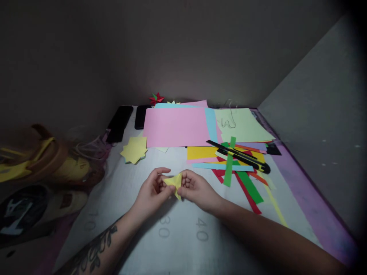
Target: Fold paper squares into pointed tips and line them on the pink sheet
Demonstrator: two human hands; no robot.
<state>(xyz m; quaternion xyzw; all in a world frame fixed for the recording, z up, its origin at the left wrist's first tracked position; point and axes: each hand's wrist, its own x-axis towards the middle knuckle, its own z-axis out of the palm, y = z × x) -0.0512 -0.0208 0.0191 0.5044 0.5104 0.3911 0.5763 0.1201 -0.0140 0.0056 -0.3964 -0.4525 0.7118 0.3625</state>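
Note:
A small folded piece of yellow paper point(174, 181) is held up between both hands, above the white marked table surface point(137, 244). My left hand point(155, 187) pinches its left and lower side with the thumb in front. At its right edge, my right hand point(196, 189) grips it between thumb and curled fingers. To the upper left of the hands lies a stack of yellow paper squares point(134, 150), fanned into a star-like outline. The fingers partly hide the folded paper's edges.
Pink sheets point(176, 128) and pale green sheets point(242, 122) lie at the back. A black utility knife point(243, 156) rests on coloured strips at the right. Two dark phones point(119, 122), point(142, 117) and a red paper star point(156, 99) are behind. Bags point(65, 168) crowd the left.

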